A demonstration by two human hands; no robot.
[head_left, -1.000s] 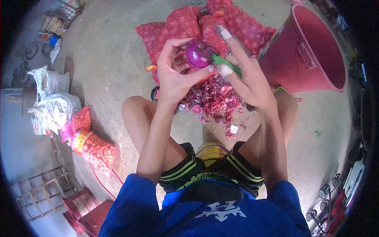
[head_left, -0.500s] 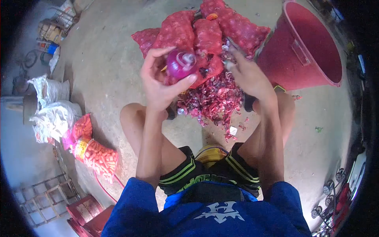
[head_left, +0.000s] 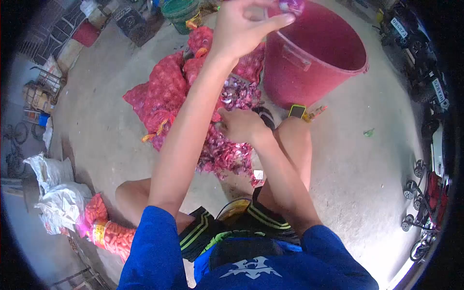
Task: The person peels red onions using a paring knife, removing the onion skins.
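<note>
onion (head_left: 292, 6) at the top edge of the frame, right of centre, partly cut off, against the near-left rim of the red tub (head_left: 296, 79). held in the left hand (head_left: 244, 29), between thumb and fingers, with a partial grip; at least part of the fingers out of view above. cannot tell from this view how far above the tub.

right hand (head_left: 244, 128) near the middle of the frame, fingers bent inward, back of the hand turned up, over the peelings (head_left: 224, 152). cannot tell how fully closed, or whether gripping anything.

around the hands: red net bags (head_left: 166, 79) at upper centre-left, partly behind the left forearm; a phone-like item (head_left: 297, 111) with a yellow-green edge beside the foot of the tub. farther off, a green container (head_left: 180, 17) at the top, and white sacks (head_left: 63, 200) at lower left.

compared with half a second ago: onion moved from over the bags to the tub's rim, left arm now stretched out; right hand lower and farther left, fingers more curled. tub shifted toward the centre of the view, bags toward the left, green container newly in sight.
</note>
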